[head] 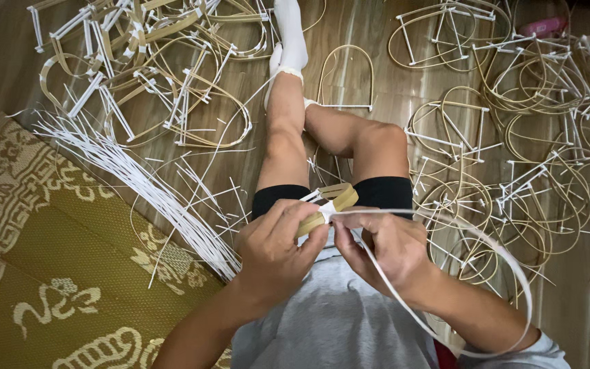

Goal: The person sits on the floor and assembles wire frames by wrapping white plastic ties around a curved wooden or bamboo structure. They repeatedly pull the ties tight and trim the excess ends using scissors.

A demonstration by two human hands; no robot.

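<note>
Both hands meet over the lap: the left hand (274, 239) pinches a flat bamboo strip (329, 208) between thumb and fingers, and the right hand (384, 246) is closed on a white plastic band (507, 266) where it wraps the strip. The band loops out right and curls back near the right forearm. A sheaf of white bands (138, 181) fans across the wooden floor (390, 96) at left, touching the edge of a patterned yellow mat (56, 246). Bent bamboo frames (534, 102) crowd far left and right; bare floor shows only beside the outstretched legs.
</note>
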